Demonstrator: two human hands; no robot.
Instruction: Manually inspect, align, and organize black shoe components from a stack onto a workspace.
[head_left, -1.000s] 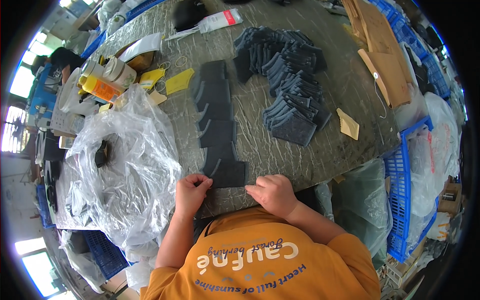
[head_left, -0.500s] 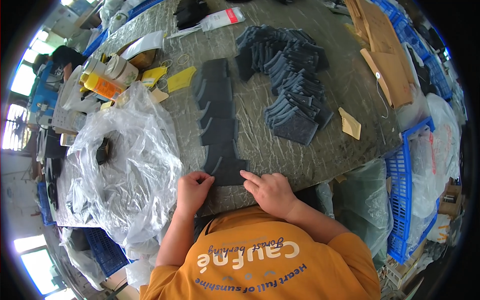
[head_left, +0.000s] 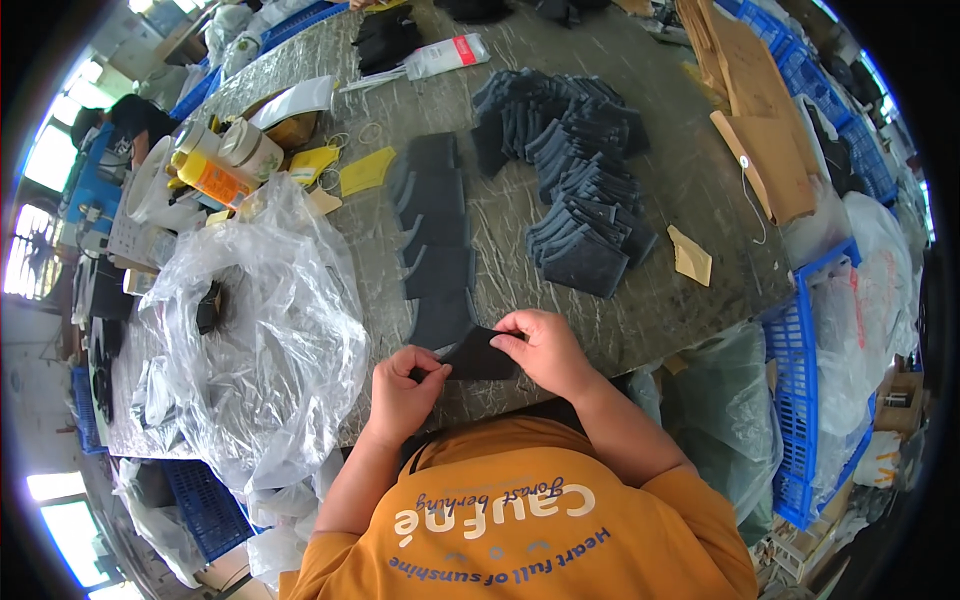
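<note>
Between both hands is a dark fabric piece (head_left: 482, 358) at the near table edge, its right part lifted and folding. My left hand (head_left: 408, 392) pinches its left side, fingers closed. With thumb and forefinger my right hand (head_left: 545, 350) grips its upper right corner. Just beyond, a row of overlapping dark fabric pieces (head_left: 440, 270) runs away from me, each with a curved, paler edge on its left. To the right of that row lies a long, fanned pile of similar dark pieces (head_left: 585, 250).
Crumpled clear plastic (head_left: 270, 330) covers the table's left side. Beyond it stand a yellow bottle (head_left: 212, 180) and a white jar (head_left: 247, 148), with a yellow scrap (head_left: 367, 171) nearby. Brown paper (head_left: 765, 150) lies at far right, above a blue crate (head_left: 797, 400). A cardboard scrap (head_left: 690, 256) sits beside the pile.
My right hand has taken hold of the nearest fabric piece's right corner and raised it. The piece has shifted slightly right, and my left hand has moved right with it.
</note>
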